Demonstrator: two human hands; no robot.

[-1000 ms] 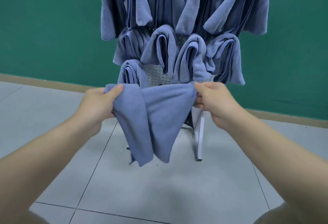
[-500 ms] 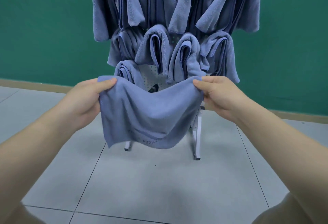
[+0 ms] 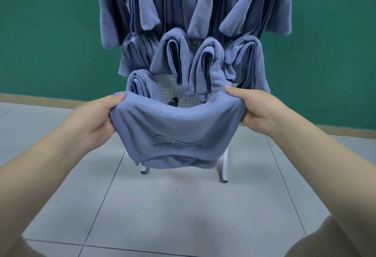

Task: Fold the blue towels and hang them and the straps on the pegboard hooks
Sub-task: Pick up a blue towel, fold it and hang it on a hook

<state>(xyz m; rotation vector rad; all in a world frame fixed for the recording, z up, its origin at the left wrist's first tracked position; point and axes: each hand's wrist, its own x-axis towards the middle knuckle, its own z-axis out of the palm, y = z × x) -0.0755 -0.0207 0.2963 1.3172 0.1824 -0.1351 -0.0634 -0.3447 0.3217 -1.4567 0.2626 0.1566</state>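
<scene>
Left hand (image 3: 95,117) and right hand (image 3: 257,110) each pinch an upper corner of the blue towel (image 3: 179,132); it sags between them, just before the pegboard (image 3: 173,88). Risk — uneven tension skews the fold; a loose pinch drops it to the floor (image 3: 183,216).

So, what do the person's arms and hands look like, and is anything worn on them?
Both forearms are bare as far as the picture shows: no sleeves, no gloves, no watch and no rings in view. The left hand and the right hand have short nails; the left thumbnail looks bluish, but polish or towel tint cannot be told.
</scene>
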